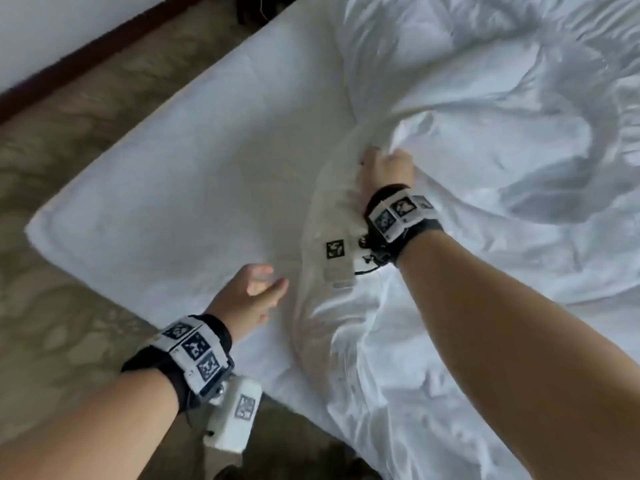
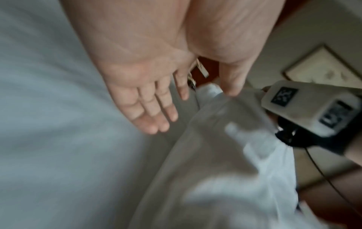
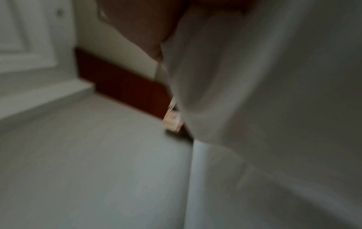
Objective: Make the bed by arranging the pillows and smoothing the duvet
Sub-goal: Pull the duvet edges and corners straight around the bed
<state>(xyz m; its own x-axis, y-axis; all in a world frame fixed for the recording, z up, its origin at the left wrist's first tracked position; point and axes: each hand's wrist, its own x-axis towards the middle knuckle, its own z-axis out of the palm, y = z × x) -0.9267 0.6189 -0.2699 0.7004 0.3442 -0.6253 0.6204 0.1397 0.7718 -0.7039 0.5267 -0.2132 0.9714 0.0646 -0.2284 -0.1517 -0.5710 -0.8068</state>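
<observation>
At the near bed corner, our right hand [image 1: 386, 169] pinches the duvet [image 1: 485, 188], left hand [image 1: 251, 294] spread; we should pull evenly.

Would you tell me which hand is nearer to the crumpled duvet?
Right. The right hand grips the duvet at its edge; the left hand hovers open over the bare sheet beside it.

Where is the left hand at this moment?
In the head view the left hand is open at lower centre, above the bare mattress sheet, just left of the duvet edge that the right hand grips.
</observation>
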